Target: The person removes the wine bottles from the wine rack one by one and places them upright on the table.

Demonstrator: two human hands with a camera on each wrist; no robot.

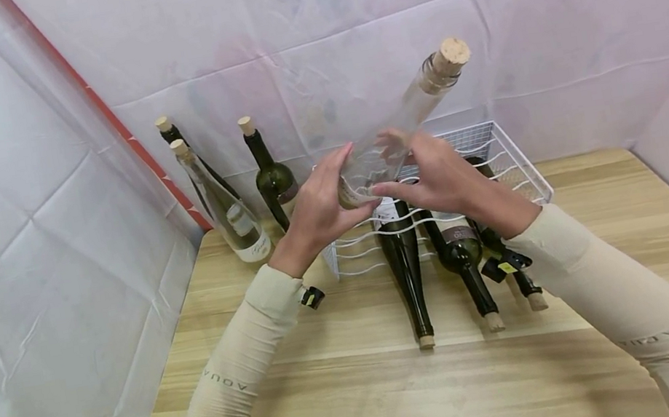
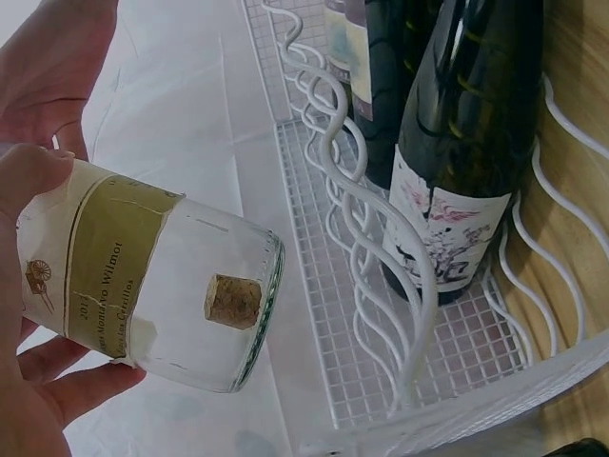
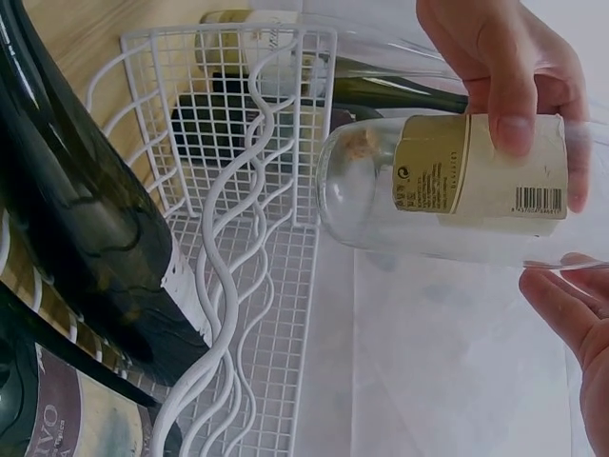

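Above the rack, my left hand (image 1: 323, 199) grips a clear glass wine bottle (image 1: 411, 111) near its base. The bottle is tilted, its corked neck up and to the right. A cream and gold label (image 2: 105, 257) wraps its side, and a piece of cork (image 2: 233, 300) shows through the glass near the base. My right hand (image 1: 441, 172) holds the bottle's right side, its fingers behind the glass and thumb toward the base. In the right wrist view the left thumb presses the label's back (image 3: 476, 176).
A white wire rack (image 1: 532, 183) holds three dark corked bottles (image 1: 406, 263), necks toward me. To the left stand a clear bottle (image 1: 229, 211), a green bottle (image 1: 276, 177) and another dark bottle (image 1: 216, 176). White sheeting (image 1: 545, 40) hangs behind the wooden table (image 1: 408, 410).
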